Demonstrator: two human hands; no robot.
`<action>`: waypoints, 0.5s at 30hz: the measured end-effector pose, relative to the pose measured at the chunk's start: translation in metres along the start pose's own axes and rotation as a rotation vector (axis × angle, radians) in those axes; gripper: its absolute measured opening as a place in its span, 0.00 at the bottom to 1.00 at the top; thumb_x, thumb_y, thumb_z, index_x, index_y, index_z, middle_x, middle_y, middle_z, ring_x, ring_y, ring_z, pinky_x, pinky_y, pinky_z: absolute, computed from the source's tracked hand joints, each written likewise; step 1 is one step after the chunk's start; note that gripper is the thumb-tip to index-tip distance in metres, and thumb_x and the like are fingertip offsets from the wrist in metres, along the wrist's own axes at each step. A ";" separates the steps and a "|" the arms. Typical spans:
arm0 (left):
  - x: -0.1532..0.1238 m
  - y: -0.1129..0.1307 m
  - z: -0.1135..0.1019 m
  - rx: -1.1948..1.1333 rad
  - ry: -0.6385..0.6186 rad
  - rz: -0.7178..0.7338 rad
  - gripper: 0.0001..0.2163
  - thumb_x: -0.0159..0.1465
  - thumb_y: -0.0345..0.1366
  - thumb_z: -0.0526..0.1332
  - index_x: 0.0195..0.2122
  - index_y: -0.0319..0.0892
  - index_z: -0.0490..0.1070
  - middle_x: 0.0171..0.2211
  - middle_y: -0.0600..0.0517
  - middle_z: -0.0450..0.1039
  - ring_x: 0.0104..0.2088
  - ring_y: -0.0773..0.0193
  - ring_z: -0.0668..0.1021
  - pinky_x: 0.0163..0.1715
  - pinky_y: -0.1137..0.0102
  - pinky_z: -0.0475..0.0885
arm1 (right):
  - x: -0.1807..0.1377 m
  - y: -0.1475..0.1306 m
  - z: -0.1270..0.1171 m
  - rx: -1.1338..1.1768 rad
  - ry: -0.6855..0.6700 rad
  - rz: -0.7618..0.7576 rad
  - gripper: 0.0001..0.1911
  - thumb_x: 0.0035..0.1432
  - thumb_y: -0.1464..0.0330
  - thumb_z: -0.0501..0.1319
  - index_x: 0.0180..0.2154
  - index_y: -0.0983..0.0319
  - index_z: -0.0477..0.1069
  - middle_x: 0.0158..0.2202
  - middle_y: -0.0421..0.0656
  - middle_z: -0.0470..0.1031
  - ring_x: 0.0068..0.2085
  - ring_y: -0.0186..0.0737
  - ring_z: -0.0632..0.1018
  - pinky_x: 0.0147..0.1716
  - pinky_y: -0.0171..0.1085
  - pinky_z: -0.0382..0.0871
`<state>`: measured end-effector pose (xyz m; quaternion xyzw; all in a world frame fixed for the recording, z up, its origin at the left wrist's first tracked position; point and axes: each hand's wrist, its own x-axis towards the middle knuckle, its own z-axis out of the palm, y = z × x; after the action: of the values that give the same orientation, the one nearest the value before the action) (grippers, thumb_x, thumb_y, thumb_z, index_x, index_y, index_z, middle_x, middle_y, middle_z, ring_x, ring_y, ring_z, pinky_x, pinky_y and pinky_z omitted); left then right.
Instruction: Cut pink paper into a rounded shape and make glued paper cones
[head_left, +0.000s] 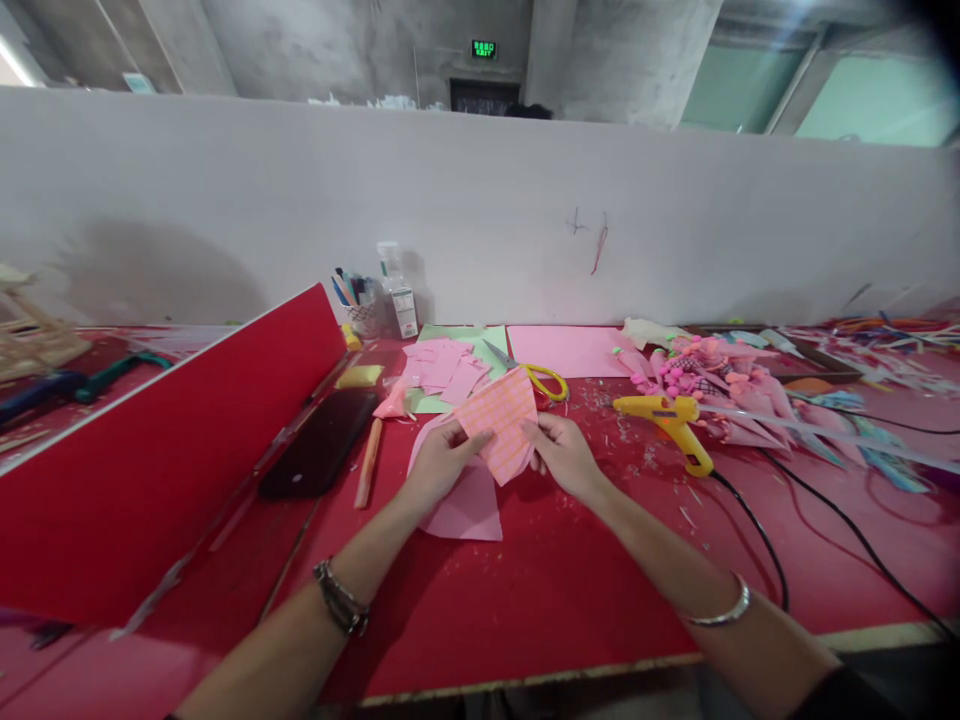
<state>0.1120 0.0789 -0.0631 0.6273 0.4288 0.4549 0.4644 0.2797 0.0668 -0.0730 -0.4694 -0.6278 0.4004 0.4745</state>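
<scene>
Between my two hands is a checked pink-and-orange piece of paper point(504, 418), held up off the table. My left hand point(442, 458) pinches its left edge, thumb on top. On the opposite edge my right hand point(561, 455) grips it with thumb and fingers. Beneath my left hand lies a plain pink paper piece point(469, 505). Just behind the checked paper are scissors point(546, 380) with yellow handles, blades pointing away to the left. A yellow glue gun point(671, 422) rests to the right of my right hand.
A red upright board point(180, 460) stands on the left, beside a black phone point(319, 445). Pink paper cutouts point(450, 367) and a wooden stick point(368, 463) lie nearby. At the back are a pen cup point(363, 318) and a bottle point(399, 295). Pink wrapped bundles point(720, 385) pile up right; cords cross the table.
</scene>
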 end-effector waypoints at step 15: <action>-0.003 -0.004 0.004 0.097 -0.149 0.019 0.13 0.54 0.44 0.59 0.20 0.40 0.66 0.19 0.56 0.65 0.23 0.68 0.67 0.24 0.73 0.63 | 0.002 0.001 -0.001 0.049 0.100 -0.006 0.19 0.56 0.58 0.52 0.19 0.61 0.59 0.11 0.33 0.59 0.14 0.27 0.60 0.15 0.28 0.53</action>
<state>0.1149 0.0763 -0.0683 0.6852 0.4088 0.3900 0.4598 0.2803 0.0686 -0.0730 -0.4750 -0.5949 0.3904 0.5178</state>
